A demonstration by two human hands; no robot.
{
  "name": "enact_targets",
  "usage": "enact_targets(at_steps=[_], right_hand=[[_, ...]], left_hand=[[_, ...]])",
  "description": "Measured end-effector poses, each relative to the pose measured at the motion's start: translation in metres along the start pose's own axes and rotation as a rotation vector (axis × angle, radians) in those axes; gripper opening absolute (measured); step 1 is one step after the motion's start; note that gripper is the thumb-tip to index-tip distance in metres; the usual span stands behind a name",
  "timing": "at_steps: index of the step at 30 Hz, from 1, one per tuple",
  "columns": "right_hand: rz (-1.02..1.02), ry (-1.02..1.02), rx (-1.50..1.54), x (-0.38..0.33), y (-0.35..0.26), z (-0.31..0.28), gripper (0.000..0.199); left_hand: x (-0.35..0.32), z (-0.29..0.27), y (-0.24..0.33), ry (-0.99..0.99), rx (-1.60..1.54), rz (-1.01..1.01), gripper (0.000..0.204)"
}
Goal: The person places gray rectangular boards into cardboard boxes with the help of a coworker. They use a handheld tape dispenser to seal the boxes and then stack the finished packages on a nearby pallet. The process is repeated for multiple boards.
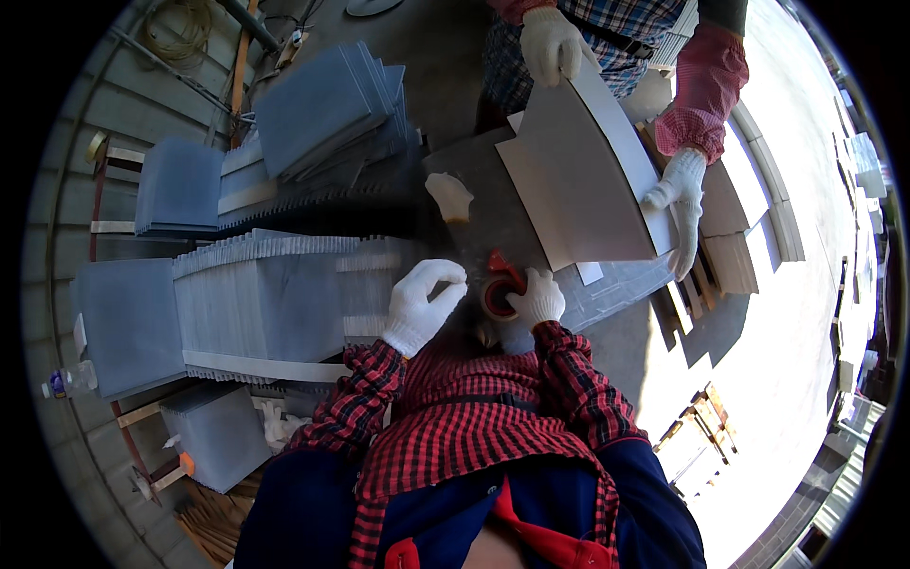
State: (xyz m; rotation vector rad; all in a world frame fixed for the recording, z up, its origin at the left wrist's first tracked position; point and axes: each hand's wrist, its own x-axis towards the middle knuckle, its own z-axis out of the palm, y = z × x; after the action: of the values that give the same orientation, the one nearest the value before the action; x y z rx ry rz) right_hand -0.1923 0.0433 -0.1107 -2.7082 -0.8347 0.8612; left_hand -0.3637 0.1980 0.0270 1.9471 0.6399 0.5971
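Note:
My right hand (540,299), in a white knit glove, is closed on a red tape dispenser (505,270) with a roll of tape, at the near edge of the grey work table (488,161). Just left of it is my left hand (425,302), also gloved, thumb and forefinger curled together at the tips. Anything pinched there is too small to make out. Across the table a co-worker's gloved hands (553,45) steady a large pale board (588,171) standing tilted on the tabletop. A crumpled white cloth or glove (449,197) lies left of the board.
To my left stand long rows of upright grey-blue sheets (256,303), with more loose sheets (322,109) leaning behind. Stacked boards (735,204) fill the right side beyond the table. White gloves (280,425) hang beside a sheet stack at lower left.

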Motion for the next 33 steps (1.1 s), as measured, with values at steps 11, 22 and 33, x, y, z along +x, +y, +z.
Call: enact_targets(at_steps=[11, 22, 33], right_hand=[[-0.101, -0.29, 0.656, -0.061, 0.041, -0.084, 0.053], [-0.557, 0.501, 0.593, -0.183, 0.064, -0.206, 0.052], [-0.625, 0.749, 0.255, -0.208, 0.06, -0.211, 0.055]], left_hand=[[-0.023, 0.014, 0.03, -0.36, 0.17, -0.26, 0.034], [-0.002, 0.079, 0.11, -0.649, -0.566, -0.492, 0.093], [-0.009, 0.086, 0.139, -0.607, -0.883, -0.384, 0.045]])
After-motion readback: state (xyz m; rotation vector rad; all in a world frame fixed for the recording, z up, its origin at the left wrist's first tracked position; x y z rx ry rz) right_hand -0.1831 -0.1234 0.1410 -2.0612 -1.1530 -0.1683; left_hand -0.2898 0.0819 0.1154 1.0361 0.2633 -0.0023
